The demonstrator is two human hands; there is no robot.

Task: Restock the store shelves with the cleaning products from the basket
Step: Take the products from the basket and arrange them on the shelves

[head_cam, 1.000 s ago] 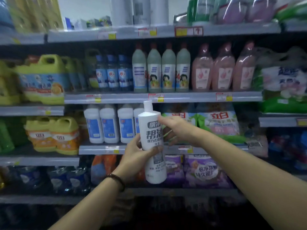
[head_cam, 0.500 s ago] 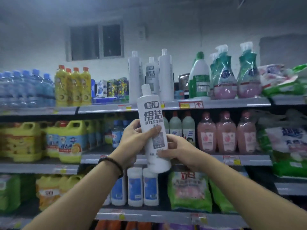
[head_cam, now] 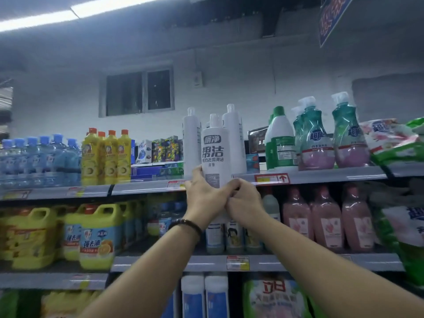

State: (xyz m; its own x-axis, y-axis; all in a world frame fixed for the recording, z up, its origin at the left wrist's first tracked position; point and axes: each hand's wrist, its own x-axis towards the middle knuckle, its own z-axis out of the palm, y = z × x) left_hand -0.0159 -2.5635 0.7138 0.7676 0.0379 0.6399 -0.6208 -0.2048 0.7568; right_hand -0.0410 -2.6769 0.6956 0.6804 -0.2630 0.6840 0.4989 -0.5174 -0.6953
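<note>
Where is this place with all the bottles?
It looks like a shop, in the cleaning aisle. Long shelves hold rows of yellow bottles and pink bottles, and price tags sit along the shelf edges. Both hands hold up a white bottle.

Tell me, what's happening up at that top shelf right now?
Left hand and right hand grip white bottle low. Bottle upright at top shelf edge. Two matching white bottles stand close behind.

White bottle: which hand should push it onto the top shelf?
Probably left. The left hand wraps the white bottle body; the right hand only steadies its base, below the top shelf edge.
</note>
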